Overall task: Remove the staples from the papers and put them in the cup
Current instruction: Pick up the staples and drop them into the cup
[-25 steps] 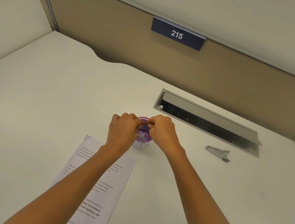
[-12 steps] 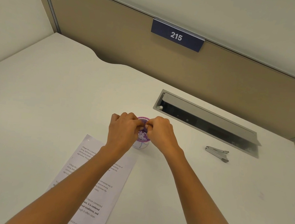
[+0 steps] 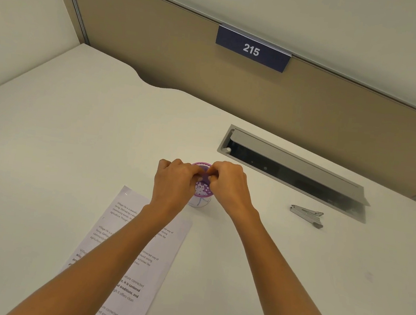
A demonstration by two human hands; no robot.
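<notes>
Cup stands mid-desk. Left hand and right hand curl their fingertips together over its mouth; held item too small to tell. Paper at 7 o'clock, staple remover at 3. Likely dropping a staple; staples left unclear.

On the white desk, the printed paper sheet is laid at seven o'clock of the small purple cup, the grey metal staple remover at three.
</notes>
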